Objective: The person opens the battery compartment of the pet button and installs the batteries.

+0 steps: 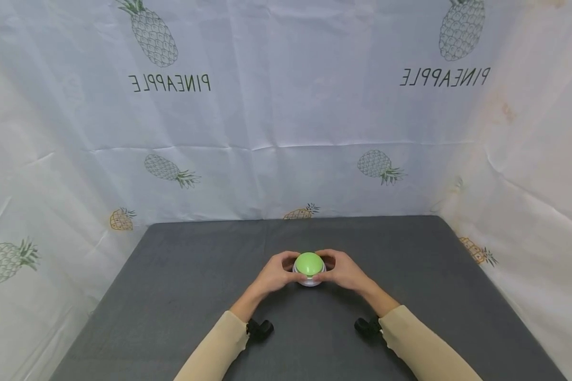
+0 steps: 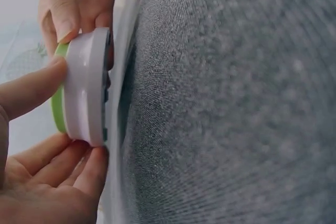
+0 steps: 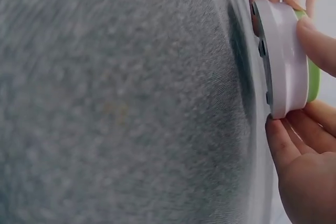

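Observation:
A round buzzer button [image 1: 309, 264] with a white body and a green domed top is between the two hands, near the middle of the table. My left hand [image 1: 275, 274] grips its left side, thumb at the near edge of the green top and fingers curled round the white body [image 2: 84, 90]. From the other side my right hand [image 1: 347, 272] grips it the same way, as the right wrist view of the white base [image 3: 281, 59] shows. In both wrist views the dark underside stands slightly apart from the table surface, with a shadow beneath.
A dark grey cloth covers the table [image 1: 195, 296]. White curtains [image 1: 286, 95] printed with pineapples hang behind it and along both sides. Black wrist mounts [image 1: 260, 330] show under the beige sleeves [image 1: 219, 344].

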The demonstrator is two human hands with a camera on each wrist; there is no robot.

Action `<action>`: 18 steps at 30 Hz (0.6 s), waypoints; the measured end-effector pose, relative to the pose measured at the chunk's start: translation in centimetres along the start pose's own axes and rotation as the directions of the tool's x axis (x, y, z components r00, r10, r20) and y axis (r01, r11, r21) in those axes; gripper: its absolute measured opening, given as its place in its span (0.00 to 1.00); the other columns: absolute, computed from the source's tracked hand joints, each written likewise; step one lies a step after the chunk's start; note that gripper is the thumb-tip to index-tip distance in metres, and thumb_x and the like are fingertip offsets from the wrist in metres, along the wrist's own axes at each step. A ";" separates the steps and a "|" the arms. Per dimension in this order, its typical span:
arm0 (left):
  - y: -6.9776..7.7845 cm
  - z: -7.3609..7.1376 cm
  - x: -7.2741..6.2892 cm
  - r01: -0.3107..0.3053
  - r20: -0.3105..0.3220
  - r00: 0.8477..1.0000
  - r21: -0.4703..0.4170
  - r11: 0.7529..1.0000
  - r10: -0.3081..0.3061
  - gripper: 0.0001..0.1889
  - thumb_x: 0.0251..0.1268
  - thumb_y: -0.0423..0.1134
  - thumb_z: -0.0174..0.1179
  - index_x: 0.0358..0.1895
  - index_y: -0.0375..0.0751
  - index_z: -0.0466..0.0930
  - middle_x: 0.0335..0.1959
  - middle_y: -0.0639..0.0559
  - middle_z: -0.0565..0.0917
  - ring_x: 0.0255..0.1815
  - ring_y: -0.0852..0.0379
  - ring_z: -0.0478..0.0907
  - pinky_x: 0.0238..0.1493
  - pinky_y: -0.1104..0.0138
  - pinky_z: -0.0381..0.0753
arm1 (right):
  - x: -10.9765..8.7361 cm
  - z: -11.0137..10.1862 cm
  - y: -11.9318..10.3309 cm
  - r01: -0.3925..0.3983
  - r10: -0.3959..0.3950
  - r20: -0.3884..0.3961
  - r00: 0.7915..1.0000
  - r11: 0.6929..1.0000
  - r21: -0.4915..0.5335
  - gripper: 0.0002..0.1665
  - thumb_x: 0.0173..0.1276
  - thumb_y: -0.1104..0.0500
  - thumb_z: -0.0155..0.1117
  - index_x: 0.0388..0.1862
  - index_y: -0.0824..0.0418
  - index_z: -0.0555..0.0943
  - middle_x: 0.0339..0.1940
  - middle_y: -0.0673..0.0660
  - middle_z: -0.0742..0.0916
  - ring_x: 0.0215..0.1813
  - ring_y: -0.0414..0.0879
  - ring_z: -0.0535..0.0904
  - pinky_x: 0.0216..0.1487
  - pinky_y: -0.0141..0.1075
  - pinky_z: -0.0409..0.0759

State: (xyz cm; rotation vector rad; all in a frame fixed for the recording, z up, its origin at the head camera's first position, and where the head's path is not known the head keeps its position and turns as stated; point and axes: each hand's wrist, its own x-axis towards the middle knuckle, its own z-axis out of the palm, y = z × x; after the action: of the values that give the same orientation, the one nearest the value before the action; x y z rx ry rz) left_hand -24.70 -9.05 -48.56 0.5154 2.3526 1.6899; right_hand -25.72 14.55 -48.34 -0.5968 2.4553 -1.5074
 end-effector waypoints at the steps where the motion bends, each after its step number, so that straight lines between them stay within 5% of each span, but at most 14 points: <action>1: -0.1 0.0 0.0 0.008 0.006 1.000 0.008 1.000 -0.008 0.31 0.61 0.39 0.74 0.66 0.35 0.75 0.62 0.42 0.79 0.64 0.45 0.77 0.61 0.55 0.78 | 0.0 0.0 0.2 0.005 -0.005 0.011 1.000 1.000 0.000 0.41 0.61 0.55 0.79 0.69 0.69 0.74 0.64 0.65 0.80 0.65 0.61 0.78 0.61 0.53 0.77; 10: -0.2 0.2 0.1 -0.007 0.058 0.998 0.107 0.994 0.001 0.31 0.62 0.37 0.73 0.66 0.31 0.74 0.62 0.38 0.78 0.65 0.41 0.77 0.61 0.52 0.78 | -0.2 -0.1 0.7 0.036 -0.034 0.060 0.998 0.999 -0.037 0.41 0.62 0.57 0.79 0.69 0.71 0.72 0.65 0.67 0.79 0.66 0.61 0.76 0.66 0.54 0.73; 18: 0.9 -0.9 -0.9 0.028 0.023 0.999 0.266 0.963 -0.035 0.33 0.68 0.45 0.68 0.71 0.33 0.70 0.67 0.37 0.75 0.67 0.40 0.74 0.63 0.50 0.75 | -1.2 -1.0 -0.2 0.031 -0.026 0.028 0.999 0.984 -0.176 0.39 0.67 0.56 0.74 0.72 0.69 0.71 0.68 0.66 0.78 0.67 0.62 0.76 0.64 0.53 0.75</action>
State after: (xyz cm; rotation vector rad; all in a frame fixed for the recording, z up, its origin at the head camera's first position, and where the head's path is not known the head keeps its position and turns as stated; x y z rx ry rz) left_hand -24.08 -9.93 -47.49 0.5376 2.5680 1.3501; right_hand -24.99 15.84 -47.76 -0.6812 2.5894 -1.2912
